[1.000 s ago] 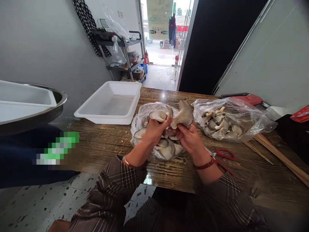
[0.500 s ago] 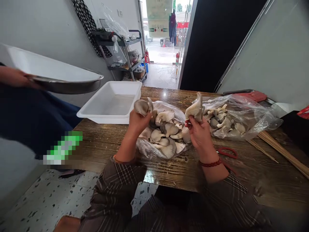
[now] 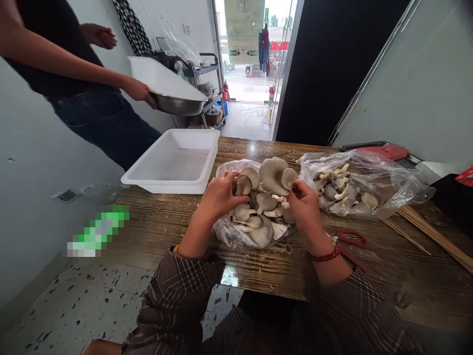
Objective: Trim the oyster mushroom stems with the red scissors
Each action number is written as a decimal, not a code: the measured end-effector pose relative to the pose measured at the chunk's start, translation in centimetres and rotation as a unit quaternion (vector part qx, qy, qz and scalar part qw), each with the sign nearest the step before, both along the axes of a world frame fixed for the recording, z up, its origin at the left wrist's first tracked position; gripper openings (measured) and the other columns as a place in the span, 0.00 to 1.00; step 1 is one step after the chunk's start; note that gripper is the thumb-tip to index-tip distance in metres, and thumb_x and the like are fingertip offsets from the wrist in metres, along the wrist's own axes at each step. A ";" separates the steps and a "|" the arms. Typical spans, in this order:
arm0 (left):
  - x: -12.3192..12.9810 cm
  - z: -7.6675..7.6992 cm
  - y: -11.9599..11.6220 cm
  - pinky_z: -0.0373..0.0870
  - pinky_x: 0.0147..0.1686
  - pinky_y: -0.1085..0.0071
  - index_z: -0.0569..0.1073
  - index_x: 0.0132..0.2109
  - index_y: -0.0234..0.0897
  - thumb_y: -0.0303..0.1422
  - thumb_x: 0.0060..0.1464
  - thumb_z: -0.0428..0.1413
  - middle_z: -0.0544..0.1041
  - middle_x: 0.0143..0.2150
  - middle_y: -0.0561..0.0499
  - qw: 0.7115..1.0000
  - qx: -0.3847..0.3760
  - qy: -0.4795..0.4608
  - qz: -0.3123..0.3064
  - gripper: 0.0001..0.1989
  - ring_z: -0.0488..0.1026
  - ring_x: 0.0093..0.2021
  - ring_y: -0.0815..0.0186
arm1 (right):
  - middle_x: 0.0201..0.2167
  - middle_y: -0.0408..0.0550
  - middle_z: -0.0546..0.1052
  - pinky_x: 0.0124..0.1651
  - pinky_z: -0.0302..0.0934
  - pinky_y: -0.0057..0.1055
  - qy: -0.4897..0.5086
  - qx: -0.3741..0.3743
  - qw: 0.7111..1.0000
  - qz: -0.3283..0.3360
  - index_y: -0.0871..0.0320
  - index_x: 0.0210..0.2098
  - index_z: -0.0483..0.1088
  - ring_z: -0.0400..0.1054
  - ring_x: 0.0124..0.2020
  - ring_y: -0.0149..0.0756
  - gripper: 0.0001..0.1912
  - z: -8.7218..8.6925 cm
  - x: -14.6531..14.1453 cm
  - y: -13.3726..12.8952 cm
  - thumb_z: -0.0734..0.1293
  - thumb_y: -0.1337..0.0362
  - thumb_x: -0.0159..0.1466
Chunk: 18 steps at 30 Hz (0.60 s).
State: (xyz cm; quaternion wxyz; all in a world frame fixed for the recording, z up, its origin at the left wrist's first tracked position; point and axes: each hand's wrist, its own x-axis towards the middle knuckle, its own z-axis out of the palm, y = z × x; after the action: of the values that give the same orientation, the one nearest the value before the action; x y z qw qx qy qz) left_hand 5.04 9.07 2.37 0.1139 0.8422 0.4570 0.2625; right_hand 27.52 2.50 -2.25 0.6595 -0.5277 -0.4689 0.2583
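Observation:
My right hand (image 3: 305,201) pinches the edge of a large grey oyster mushroom (image 3: 272,175) with a smaller cap on its side, held above the heap. Curled round smaller oyster mushrooms (image 3: 244,184), my left hand (image 3: 220,196) is low over the same heap. Below both hands, more pale grey oyster mushrooms (image 3: 260,231) fill an open clear plastic bag (image 3: 231,235) on the wooden table (image 3: 162,222). A second clear bag (image 3: 395,185) of oyster mushrooms lies to the right of my right hand.
A white plastic tub (image 3: 166,186) stands at the back left. Red-handled scissors (image 3: 353,238) lie near my right wrist, with thin wooden skewers (image 3: 432,229) farther right. Beyond the tub, a co-worker's hand (image 3: 137,89) holds a metal basin (image 3: 179,105) and a white tub.
My right hand has moved slightly lower and turned its mushroom cap-side toward me. My left hand has moved down and right onto the heap. The co-worker has carried the basin rightward and away.

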 end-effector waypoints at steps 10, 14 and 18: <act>0.4 -0.4 0.0 0.69 0.54 0.52 0.75 0.52 0.37 0.46 0.50 0.67 0.76 0.49 0.41 0.993 0.107 -0.055 0.013 0.27 0.72 0.51 0.50 | 0.31 0.45 0.76 0.36 0.62 0.31 -0.100 -0.012 0.994 -0.050 0.56 0.37 0.77 0.65 0.31 0.35 0.13 -0.3 0.3 0.0 0.71 0.54 0.59; 1.1 -0.3 -0.4 0.70 0.52 0.56 0.78 0.46 0.38 0.43 0.60 0.59 0.78 0.45 0.44 0.981 0.097 -0.165 0.015 0.15 0.74 0.49 0.55 | 0.32 0.45 0.76 0.37 0.62 0.32 -0.112 -0.016 0.993 -0.035 0.56 0.38 0.77 0.66 0.31 0.34 0.12 -0.1 -0.1 -0.3 0.69 0.55 0.60; 2.0 -0.2 -1.3 0.72 0.45 0.63 0.78 0.47 0.38 0.44 0.62 0.56 0.80 0.43 0.46 0.963 0.026 -0.267 -0.017 0.16 0.75 0.43 0.60 | 0.33 0.45 0.75 0.37 0.64 0.32 -0.143 0.014 0.989 -0.029 0.56 0.37 0.76 0.68 0.32 0.34 0.09 0.1 -0.5 -0.6 0.69 0.59 0.60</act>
State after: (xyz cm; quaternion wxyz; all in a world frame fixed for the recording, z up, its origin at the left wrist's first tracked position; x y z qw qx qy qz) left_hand 7.01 7.77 2.17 0.2139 0.7520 0.3882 0.4879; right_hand 26.98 1.92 -2.20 0.6007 -0.5631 -0.5462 0.1541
